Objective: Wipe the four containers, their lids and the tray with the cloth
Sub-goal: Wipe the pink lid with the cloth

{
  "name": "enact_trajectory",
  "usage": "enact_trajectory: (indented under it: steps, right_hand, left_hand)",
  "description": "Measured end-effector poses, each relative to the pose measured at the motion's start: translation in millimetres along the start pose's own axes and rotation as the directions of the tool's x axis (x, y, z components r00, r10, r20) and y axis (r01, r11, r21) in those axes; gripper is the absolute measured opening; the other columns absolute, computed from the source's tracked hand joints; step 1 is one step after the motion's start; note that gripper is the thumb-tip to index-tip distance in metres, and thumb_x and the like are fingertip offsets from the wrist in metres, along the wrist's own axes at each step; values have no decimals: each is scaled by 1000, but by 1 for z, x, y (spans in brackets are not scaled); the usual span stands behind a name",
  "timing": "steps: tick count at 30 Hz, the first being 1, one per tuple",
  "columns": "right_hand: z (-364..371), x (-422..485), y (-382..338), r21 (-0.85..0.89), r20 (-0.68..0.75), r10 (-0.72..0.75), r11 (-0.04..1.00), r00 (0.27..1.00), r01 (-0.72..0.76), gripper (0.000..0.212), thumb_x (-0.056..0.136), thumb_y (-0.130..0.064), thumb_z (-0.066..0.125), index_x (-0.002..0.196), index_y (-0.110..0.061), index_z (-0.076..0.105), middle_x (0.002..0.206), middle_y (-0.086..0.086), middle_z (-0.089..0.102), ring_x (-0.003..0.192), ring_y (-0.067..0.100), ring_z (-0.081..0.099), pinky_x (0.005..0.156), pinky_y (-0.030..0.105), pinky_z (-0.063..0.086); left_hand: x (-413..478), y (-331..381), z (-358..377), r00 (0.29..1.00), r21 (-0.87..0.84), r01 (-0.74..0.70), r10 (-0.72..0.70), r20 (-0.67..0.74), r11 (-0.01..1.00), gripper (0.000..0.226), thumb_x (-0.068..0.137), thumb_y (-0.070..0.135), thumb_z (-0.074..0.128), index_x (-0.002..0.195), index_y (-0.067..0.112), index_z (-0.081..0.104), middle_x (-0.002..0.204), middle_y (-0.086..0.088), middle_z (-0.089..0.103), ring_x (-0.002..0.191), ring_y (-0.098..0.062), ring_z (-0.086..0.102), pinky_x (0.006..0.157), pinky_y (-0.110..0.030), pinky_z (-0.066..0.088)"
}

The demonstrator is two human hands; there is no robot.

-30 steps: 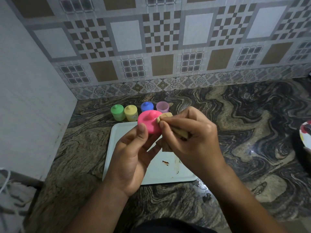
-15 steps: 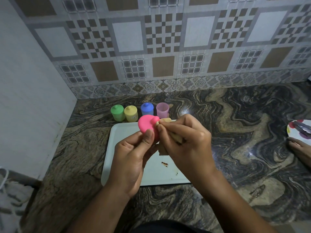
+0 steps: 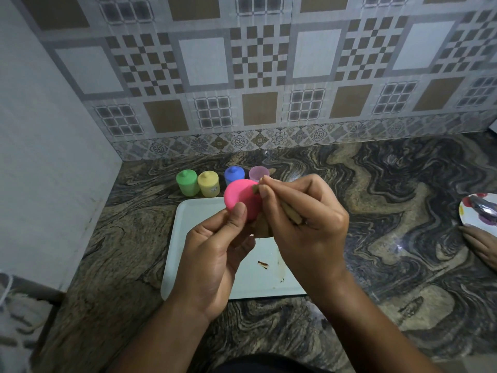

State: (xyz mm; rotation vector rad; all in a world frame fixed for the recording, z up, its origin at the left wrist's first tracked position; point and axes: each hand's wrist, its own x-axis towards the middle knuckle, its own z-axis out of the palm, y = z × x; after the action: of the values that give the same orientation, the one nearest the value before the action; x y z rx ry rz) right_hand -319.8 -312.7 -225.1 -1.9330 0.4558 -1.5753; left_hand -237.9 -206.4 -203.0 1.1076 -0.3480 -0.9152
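Observation:
My left hand (image 3: 215, 254) holds a pink lid (image 3: 240, 197) up over the white tray (image 3: 188, 238), thumb on its lower edge. A brown cloth (image 3: 289, 215) is gripped in my right hand (image 3: 304, 219), whose fingertips press the cloth against the lid's right edge. Behind the tray stand a green container (image 3: 187, 182), a yellow container (image 3: 208, 183) and a blue container (image 3: 234, 175), each with its lid on, and a lidless pink container (image 3: 258, 173). Brown stains (image 3: 263, 264) mark the tray.
The marble counter (image 3: 390, 211) ends at a tiled wall behind and a plain wall (image 3: 40, 157) on the left. At the right edge another person's hand (image 3: 481, 244) rests by a patterned plate (image 3: 478, 212) holding a spoon.
The pink lid has turned in my left hand while my right hand rubs the cloth round its edge. The plate and another person's hand have come into view at the right.

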Motion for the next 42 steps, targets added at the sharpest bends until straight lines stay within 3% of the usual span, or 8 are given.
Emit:
enact_trajectory:
  steps: [6,10,14,22,28,33,38,42]
  right_hand:
    - [0,-2,0,-7,146,5,1000,989,-4,14,88,-4,79,102,-4,81,87,4,65,86,4,67,74,24,56]
    - [-5,-1,6,-116,274,37,993,961,-5,13,91,-17,77,102,-13,82,83,1,60,70,11,65,57,35,55]
    - [-11,5,9,-91,188,89,993,978,-73,6,91,-7,76,96,-6,81,80,0,55,58,1,66,55,19,54]
    - [1,3,5,-54,209,-11,998,978,23,14,88,-11,80,102,-8,82,86,4,65,80,7,66,68,28,57]
    - [-3,6,12,-5,236,157,987,959,-160,14,91,-14,77,105,-13,81,85,-1,66,82,10,67,71,21,53]
    - [-6,1,18,84,367,186,969,911,-232,25,92,-6,73,116,-10,77,112,2,70,109,13,69,85,38,60]
    - [-3,-9,17,40,325,53,997,944,-70,27,93,5,68,115,-6,77,120,13,66,108,17,69,82,25,58]
    - [-4,-11,18,-1,269,16,1000,963,-17,26,91,9,69,113,-4,78,115,15,66,101,20,71,77,30,60]
  left_hand:
    - [2,3,-2,1000,-82,4,-4,0,997,27,86,23,59,101,12,78,102,-9,76,88,-15,72,74,-26,56]
    - [4,3,-9,998,-99,67,-69,-13,993,33,88,27,58,114,12,73,108,-9,75,90,-12,72,82,-30,49]
    - [7,5,-12,992,-165,117,-122,-21,979,28,90,29,55,102,19,78,113,-7,74,95,-10,73,75,-28,48]
    - [8,2,-13,996,-81,91,-91,2,993,33,88,29,59,114,14,73,106,-7,74,91,-13,69,88,-34,43]
    - [11,1,-18,998,-78,64,-63,5,995,25,84,28,61,99,17,77,105,-7,74,86,-11,70,80,-33,43]
    - [15,-1,-20,1000,-31,-20,20,4,999,23,89,30,58,101,18,73,110,-5,73,96,-13,67,78,-32,50]
    - [19,-5,-22,997,22,-72,72,-18,997,27,90,28,61,111,15,73,118,-12,70,107,-21,64,86,-37,49]
    - [20,-5,-23,999,-35,-10,9,-50,999,36,87,36,58,107,10,72,113,-18,71,102,-24,64,74,-35,46]
